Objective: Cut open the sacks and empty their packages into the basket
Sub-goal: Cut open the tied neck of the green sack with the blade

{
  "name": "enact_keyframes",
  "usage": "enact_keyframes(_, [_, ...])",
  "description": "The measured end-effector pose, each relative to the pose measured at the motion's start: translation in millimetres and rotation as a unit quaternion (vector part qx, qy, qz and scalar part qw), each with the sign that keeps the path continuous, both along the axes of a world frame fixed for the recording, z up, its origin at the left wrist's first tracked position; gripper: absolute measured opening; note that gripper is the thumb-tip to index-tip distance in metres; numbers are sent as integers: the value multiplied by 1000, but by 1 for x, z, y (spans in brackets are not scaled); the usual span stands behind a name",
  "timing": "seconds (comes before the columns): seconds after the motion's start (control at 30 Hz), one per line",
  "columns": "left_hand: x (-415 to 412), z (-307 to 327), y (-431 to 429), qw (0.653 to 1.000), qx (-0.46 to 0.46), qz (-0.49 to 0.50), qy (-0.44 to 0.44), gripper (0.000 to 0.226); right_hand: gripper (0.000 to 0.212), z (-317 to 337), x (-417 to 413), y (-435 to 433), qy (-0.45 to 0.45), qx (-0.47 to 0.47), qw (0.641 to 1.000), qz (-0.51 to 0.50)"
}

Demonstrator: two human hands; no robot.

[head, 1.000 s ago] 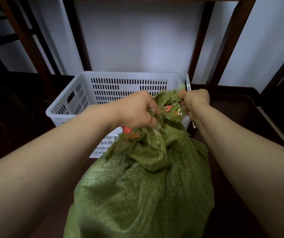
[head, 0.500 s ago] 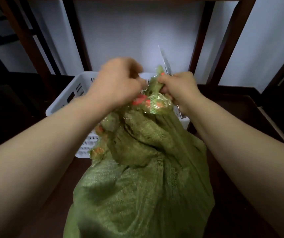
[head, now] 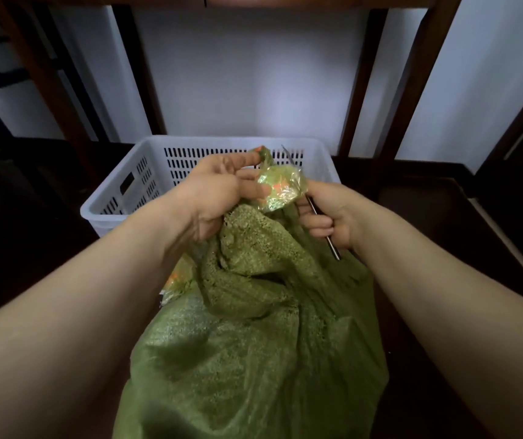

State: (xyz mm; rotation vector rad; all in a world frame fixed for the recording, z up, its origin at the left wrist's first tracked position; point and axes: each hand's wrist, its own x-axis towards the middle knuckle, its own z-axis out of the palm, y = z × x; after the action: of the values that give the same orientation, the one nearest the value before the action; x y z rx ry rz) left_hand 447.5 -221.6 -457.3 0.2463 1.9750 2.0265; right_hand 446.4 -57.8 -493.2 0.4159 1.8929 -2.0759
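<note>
While my left hand (head: 219, 188) pinched the green sack (head: 253, 343) beside a shiny package (head: 280, 188), my right hand (head: 326, 217) clenched a thin metal cutter (head: 331, 245), near side of the white basket (head: 120, 213)

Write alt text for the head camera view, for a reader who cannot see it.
Two hands work the gathered top of a green woven sack in front of a white slotted plastic basket. The left hand pinches the sack's top beside a shiny clear package with orange print poking out; the right hand grips a thin metal tool.
</note>
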Motion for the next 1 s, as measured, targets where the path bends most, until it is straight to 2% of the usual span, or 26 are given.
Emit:
enact_keyframes(0.07, [1, -2, -3, 1000, -19, -3, -1, 59, 36, -2, -1, 0, 20, -44, 998, -35])
enact_keyframes(0.2, [7, -2, -2, 999, -33, 15, -19, 40, 24, -5, -3, -1, 83, -34, 988, -123])
enact_keyframes(0.23, [8, -2, -2, 999, -33, 24, -29, 44, 19, -5, -4, -2, 97, -25, 985, -137])
enact_keyframes(0.3, [10, -4, 2, 996, -59, 46, -39, 68, 10, -4, -5, -3, 109, -6, 980, -165])
enact_keyframes(0.33, [12, -4, 5, 995, -83, 50, -34, 71, 12, -4, -6, -3, 108, 5, 977, -183])
enact_keyframes(0.43, [14, -8, 8, 989, -139, 33, -37, 55, 21, -9, -10, -2, 98, 35, 969, -222])
enact_keyframes(0.5, [16, -12, 6, 988, -145, 15, -47, 53, 18, -11, -8, 0, 106, 33, 970, -217])
enact_keyframes(0.67, [17, -23, -5, 992, -107, -26, -59, 37, 9, -5, 4, 8, 170, 21, 979, -110])
enact_keyframes(0.73, [17, -22, 0, 987, -143, -42, -66, 64, 9, -2, 11, 5, 177, 64, 978, -92])
enact_keyframes(0.77, [18, -22, 4, 983, -176, -36, -49, 67, 10, -1, 12, 3, 175, 82, 978, -83])
enact_keyframes(0.83, [22, -18, 13, 978, -210, -1, 6, 41, 10, 1, 12, -1, 162, 83, 980, -81])
enact_keyframes(0.9, [23, -16, 16, 982, -184, 41, 15, 20, 12, 8, 12, -1, 145, 74, 977, -140])
enact_keyframes(0.97, [21, -17, 15, 989, -126, 78, 4, 17, 19, 15, 19, 0, 150, 72, 962, -214])
enact_keyframes(1.0, [19, -19, 14, 991, -101, 92, 1, 17, 25, 18, 24, -1, 162, 75, 960, -216])
